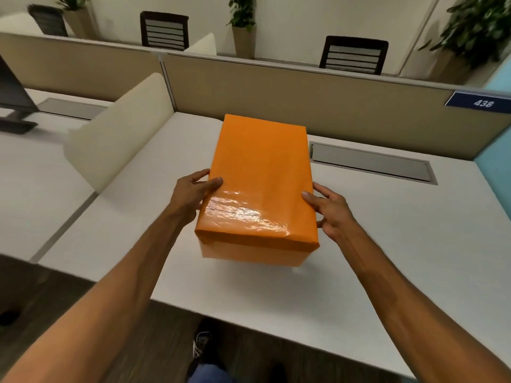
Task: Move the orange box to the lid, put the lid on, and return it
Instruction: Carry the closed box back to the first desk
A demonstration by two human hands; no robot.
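Observation:
An orange box [251, 254] with its glossy orange lid [260, 178] fitted on top stands on the white desk [387, 258], near the middle. My left hand [190, 194] grips the lid's left edge, thumb on top and fingers down the side. On the opposite side my right hand [329, 211] holds the lid's right edge the same way. Whether the box rests on the desk or hangs just above it I cannot tell.
A cream divider [119, 136] slants up at the left of the box. A tan partition [304, 87] with a blue sign reading 438 [479, 102] closes the back. A grey cable flap [370, 163] lies at the back right. A monitor stand [13, 117] is far left.

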